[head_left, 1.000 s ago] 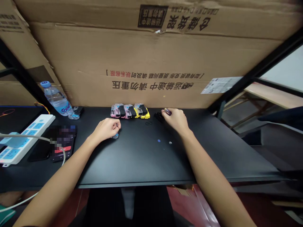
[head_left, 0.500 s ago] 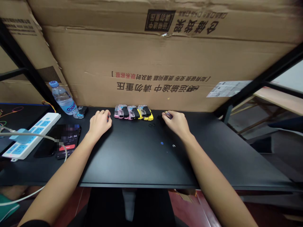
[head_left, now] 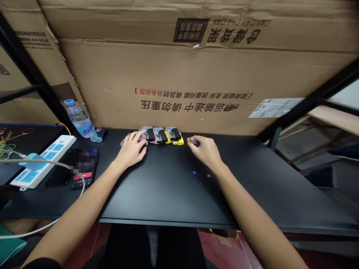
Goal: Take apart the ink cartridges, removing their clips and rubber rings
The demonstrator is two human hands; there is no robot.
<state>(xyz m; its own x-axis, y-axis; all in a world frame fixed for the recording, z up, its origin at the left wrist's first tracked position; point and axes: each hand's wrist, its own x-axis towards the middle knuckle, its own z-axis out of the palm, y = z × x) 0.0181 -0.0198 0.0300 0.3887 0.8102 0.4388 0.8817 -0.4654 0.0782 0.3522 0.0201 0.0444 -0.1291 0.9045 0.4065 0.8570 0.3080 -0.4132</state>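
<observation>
My left hand (head_left: 132, 148) lies palm down with its fingers spread, its fingertips at the left end of a row of small plastic cases. A clear piece (head_left: 122, 141) shows partly from behind that hand. Along the row, a pink, clear and black case (head_left: 159, 136) stands beside a yellow, clear and black case (head_left: 175, 136). To the right of the row, my right hand (head_left: 206, 150) is closed in a pinch on a small dark piece (head_left: 194, 141) with a gold-coloured end. Its kind is mostly hidden by the fingers.
Small black rings (head_left: 182, 151), a blue disc (head_left: 194, 172) and a white clip-like bit (head_left: 208, 176) lie on the black table (head_left: 162, 194). Leftward are a water bottle (head_left: 81, 119), a power strip (head_left: 42, 164) and a phone (head_left: 85, 168). Cardboard (head_left: 168, 71) stands behind.
My left hand has moved right to the row's left end, and its fingers have spread. A clear piece now shows behind it. My right hand keeps its pinch and has barely moved.
</observation>
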